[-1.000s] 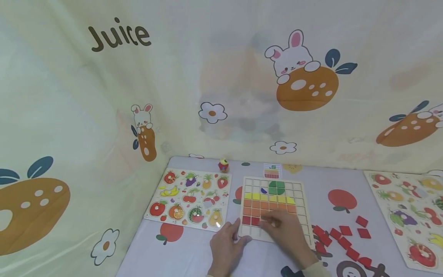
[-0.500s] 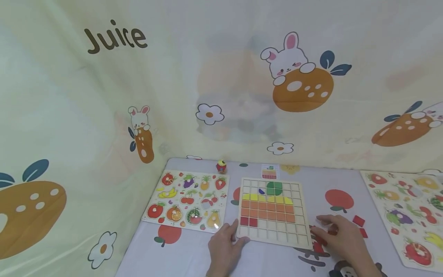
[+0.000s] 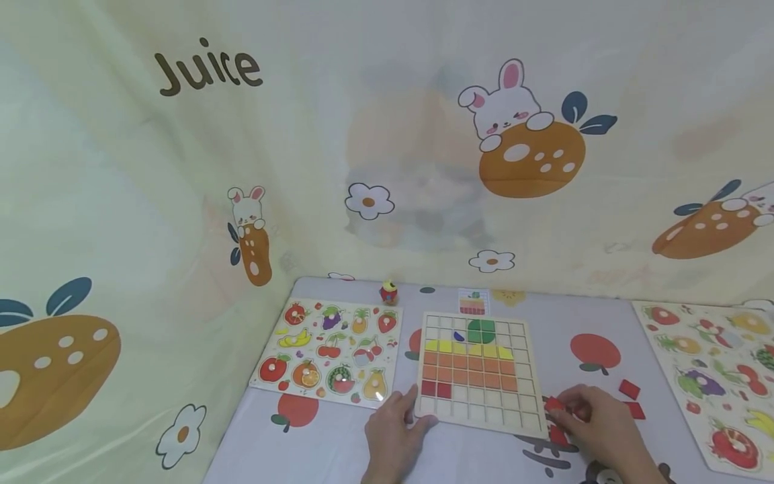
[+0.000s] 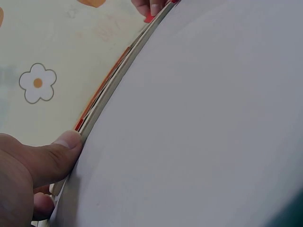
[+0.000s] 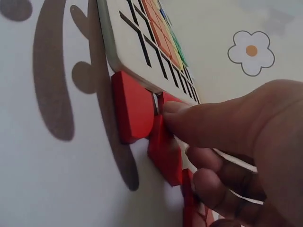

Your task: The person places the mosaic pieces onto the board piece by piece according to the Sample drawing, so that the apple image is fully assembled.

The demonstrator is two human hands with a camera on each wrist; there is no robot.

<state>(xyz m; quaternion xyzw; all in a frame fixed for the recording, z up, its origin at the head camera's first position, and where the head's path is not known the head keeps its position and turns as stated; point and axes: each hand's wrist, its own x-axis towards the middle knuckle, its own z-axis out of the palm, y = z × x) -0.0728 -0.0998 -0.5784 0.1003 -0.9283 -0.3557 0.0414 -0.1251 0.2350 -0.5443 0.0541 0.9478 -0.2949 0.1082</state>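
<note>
A wooden grid board lies mid-table with green, yellow, orange and two red tiles set in it. My left hand rests flat at its near left corner. In the left wrist view the thumb presses against the board's edge. My right hand sits just right of the board among loose red tiles. In the right wrist view its thumb and curled fingers pinch a red tile, beside another red tile at the board's rim.
A fruit peg puzzle lies left of the board and a second one at the far right. A small red toy and a pattern card sit behind the board. A printed curtain surrounds the table.
My right hand left the board's red row, moved right to the loose red tiles, and now curls round one. The left hand has stayed at the corner.
</note>
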